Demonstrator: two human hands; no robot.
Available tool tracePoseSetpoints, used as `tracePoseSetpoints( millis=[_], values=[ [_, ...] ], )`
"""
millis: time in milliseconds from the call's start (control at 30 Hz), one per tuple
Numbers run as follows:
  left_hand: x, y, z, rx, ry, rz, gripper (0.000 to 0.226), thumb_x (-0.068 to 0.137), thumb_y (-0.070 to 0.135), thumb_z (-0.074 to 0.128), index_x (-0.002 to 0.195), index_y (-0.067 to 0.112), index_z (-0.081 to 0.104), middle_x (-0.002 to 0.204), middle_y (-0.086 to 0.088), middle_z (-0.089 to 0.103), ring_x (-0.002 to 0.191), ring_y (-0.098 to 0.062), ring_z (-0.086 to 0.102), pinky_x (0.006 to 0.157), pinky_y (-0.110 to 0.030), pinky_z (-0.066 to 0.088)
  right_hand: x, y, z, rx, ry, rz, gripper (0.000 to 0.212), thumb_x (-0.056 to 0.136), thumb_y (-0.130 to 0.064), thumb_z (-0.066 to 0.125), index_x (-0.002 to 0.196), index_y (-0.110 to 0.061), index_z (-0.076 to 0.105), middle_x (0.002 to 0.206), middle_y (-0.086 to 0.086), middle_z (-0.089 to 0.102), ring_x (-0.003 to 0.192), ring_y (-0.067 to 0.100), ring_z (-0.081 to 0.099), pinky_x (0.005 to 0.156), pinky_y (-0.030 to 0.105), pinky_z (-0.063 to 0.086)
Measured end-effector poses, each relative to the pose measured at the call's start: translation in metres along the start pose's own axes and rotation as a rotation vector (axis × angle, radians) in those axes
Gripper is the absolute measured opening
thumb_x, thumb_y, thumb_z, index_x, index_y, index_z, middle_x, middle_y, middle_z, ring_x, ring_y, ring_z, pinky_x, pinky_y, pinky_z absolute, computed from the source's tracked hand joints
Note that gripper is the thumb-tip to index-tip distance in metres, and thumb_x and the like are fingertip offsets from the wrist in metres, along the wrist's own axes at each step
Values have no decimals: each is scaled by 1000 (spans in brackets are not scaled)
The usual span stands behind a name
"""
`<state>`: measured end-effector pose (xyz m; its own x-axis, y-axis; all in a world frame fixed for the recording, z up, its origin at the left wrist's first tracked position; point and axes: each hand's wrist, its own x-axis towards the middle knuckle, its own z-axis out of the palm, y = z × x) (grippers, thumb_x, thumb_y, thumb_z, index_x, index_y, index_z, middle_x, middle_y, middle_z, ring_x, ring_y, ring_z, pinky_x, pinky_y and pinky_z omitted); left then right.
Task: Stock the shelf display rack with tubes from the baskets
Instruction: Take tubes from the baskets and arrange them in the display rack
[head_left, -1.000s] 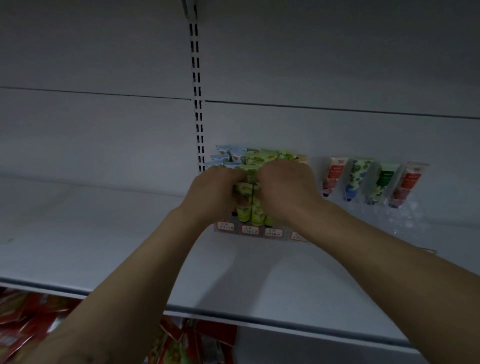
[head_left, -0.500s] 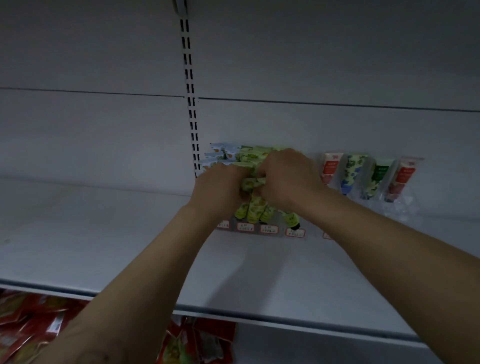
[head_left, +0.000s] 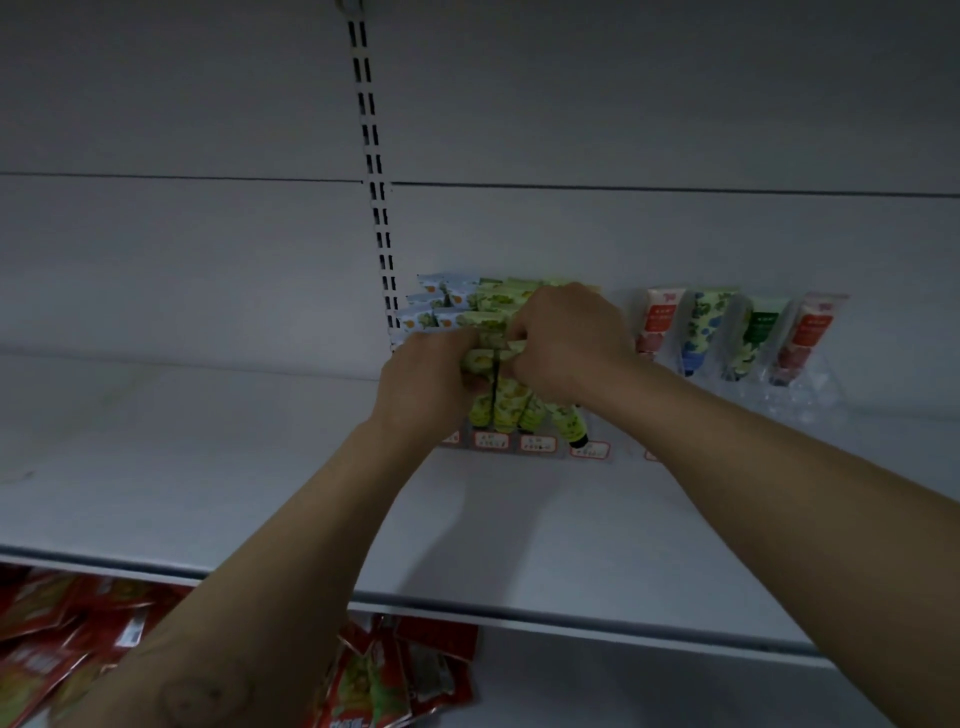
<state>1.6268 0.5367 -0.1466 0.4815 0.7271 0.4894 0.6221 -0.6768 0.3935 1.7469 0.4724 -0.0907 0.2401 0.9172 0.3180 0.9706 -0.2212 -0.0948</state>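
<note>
While together, both grips (head_left: 423, 387) (head_left: 569, 340) round tubes (head_left: 506, 408).

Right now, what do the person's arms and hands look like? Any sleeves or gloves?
No sleeves or gloves: the left hand and right hand are bare, like the left forearm and right forearm. No watch, bracelet or ring shows. The left forearm has a faint round mark.

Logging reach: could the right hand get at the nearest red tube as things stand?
Probably yes: the red tube stands just right of the right hand, nothing between them. But that hand, with the left hand, grips the green tubes, so it must let go first.
</note>
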Motion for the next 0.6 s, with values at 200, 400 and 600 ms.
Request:
tracePoseSetpoints(
  millis=[200, 400, 600],
  values=[
    [0, -2, 4, -15, 29, 6, 20, 80, 10, 69, 100, 13, 68, 97, -10, 69, 94, -33, 60, 69, -40, 50, 1, 1, 0, -12, 21, -31, 18, 81, -29, 71, 94, -17, 73, 89, 3, 68, 76, 21, 61, 62, 26, 48],
    [7, 2, 6, 42, -19, -30, 8, 81, 15, 65, 89, 13, 64, 91, -11, 66, 89, -32, 59, 61, -34, 40, 0, -2, -3, -24, -4, -22, 18, 81, -27, 71, 95, -16, 74, 92, 3, 70, 74, 19, 62, 61, 24, 47],
    [5, 3, 4, 59, -40, -44, 6, 82, 17, 64, 84, 15, 59, 91, -11, 65, 90, -32, 59, 62, -34, 41, -2, -3, -3, -14, -16, -6, 19, 81, -28, 71, 96, -17, 75, 94, 3, 70, 78, 20, 63, 64, 25, 49]
  ],
)
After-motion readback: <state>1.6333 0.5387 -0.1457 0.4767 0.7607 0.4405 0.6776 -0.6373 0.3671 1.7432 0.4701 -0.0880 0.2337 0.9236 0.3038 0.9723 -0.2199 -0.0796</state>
